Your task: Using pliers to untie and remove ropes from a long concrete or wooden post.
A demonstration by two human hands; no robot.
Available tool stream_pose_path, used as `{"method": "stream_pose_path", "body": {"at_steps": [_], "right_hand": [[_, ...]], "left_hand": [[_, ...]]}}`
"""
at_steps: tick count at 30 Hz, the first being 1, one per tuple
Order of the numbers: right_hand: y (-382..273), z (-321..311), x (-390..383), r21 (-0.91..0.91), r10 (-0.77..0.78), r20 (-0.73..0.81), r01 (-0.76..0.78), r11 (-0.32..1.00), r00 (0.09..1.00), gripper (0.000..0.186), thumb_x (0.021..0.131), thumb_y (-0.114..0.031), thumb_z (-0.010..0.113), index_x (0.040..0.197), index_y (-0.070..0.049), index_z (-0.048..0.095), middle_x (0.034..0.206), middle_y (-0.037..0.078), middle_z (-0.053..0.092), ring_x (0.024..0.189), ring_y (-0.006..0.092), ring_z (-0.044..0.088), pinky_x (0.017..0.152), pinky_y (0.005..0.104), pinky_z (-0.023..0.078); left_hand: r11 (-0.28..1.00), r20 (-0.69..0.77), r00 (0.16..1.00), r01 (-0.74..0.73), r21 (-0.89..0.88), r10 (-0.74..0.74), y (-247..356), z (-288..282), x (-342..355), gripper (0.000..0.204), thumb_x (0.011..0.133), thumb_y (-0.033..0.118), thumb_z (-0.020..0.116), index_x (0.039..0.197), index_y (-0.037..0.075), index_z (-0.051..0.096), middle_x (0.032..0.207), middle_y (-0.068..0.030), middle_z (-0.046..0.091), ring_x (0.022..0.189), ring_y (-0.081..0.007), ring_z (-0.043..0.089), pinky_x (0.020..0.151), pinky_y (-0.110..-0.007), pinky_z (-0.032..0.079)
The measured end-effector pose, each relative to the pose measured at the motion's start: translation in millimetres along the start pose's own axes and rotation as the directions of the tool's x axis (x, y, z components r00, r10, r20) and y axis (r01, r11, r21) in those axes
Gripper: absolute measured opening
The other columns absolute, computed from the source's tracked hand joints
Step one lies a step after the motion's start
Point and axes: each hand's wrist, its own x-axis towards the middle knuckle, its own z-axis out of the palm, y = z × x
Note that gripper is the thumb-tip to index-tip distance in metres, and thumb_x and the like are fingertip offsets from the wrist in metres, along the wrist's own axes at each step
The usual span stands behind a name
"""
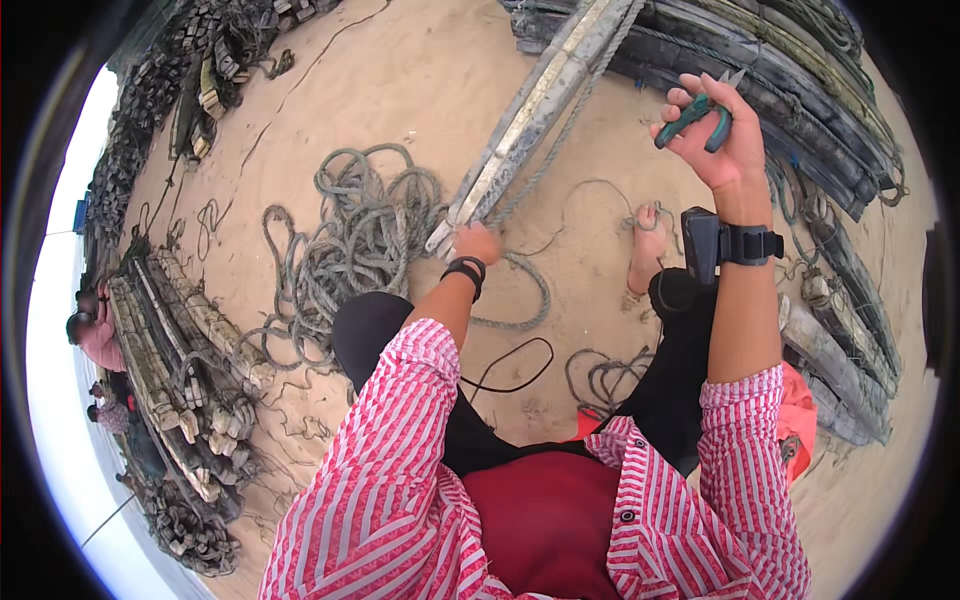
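My right hand [722, 150] is raised at the upper right, its fingers curled around a pair of scissors [688, 122] with green handles. The metal blades stick up past the fingers. Low in the middle, my left hand [478, 243] is closed at the near end of a long, weathered pole bundle [530, 125]. A grey-green rope [565, 135] runs down along the bundle into this hand and comes out below it as a loop. Its fingertips are hidden. A large tangled heap of rope [375, 225] lies on the sand just left of the left hand.
Stacked dark poles [730, 70] lie at the upper right, with more poles [840, 320] at right. Another pole stack [165, 350] and people [100, 335] are at far left. My bare foot [648, 250] rests on the sand, thin cords nearby. Something orange [797, 420] lies by my right sleeve.
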Motion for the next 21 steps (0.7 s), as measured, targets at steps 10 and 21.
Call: {"method": "stream_pose_path", "body": {"at_steps": [10,21], "right_hand": [[8.2,13.5,-3.2,-0.061,-0.021,-0.043,0.018,0.998,0.999,0.030,0.085,-0.021,0.068,0.105,-0.001,0.058,0.088,0.009,0.059,0.075,0.0227,0.058,0.075,0.0525,0.050],[15.9,11.0,-1.6,-0.079,0.007,-0.084,-0.013,0.997,0.996,0.027,0.086,-0.020,0.068,0.106,-0.004,0.060,0.088,0.007,0.060,0.077,0.0211,0.060,0.072,0.0493,0.053]], "left_hand": [[0.965,0.297,0.954,-0.115,0.234,0.042,9.4,5.0,-7.8,0.049,0.085,0.020,0.064,0.130,0.012,0.049,0.131,-0.0231,0.050,0.123,-0.0402,0.050,0.099,-0.050,0.046],[0.943,0.376,0.926,-0.150,0.298,0.028,16.4,9.4,11.3,0.062,0.083,0.023,0.068,0.135,0.008,0.039,0.139,-0.0196,0.049,0.130,-0.0377,0.043,0.104,-0.050,0.040]]}}
